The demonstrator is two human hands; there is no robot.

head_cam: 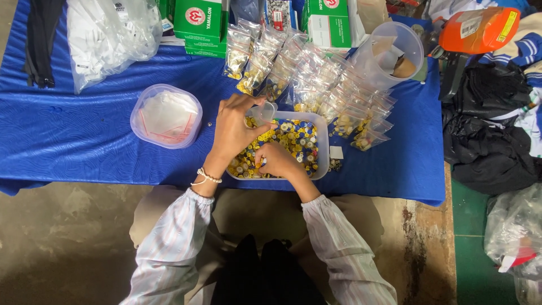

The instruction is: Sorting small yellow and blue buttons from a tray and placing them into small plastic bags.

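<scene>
A clear rectangular tray [322, 148] full of small yellow, blue and white buttons rests on a blue cloth [73, 133]. My left hand [234, 129] holds a small clear plastic bag [263, 112] over the tray's far left corner, pinched between thumb and fingers. My right hand [276, 160] reaches down into the buttons near the tray's front, fingers curled among them. A beaded bracelet circles my left wrist.
Rows of filled small clear bags [316, 79] lie behind and right of the tray. A round tub of empty bags [166, 116] sits at left. Green boxes [200, 22], a large plastic bag [110, 34], a clear cup [392, 53] and dark clothes [491, 130] surround the work area.
</scene>
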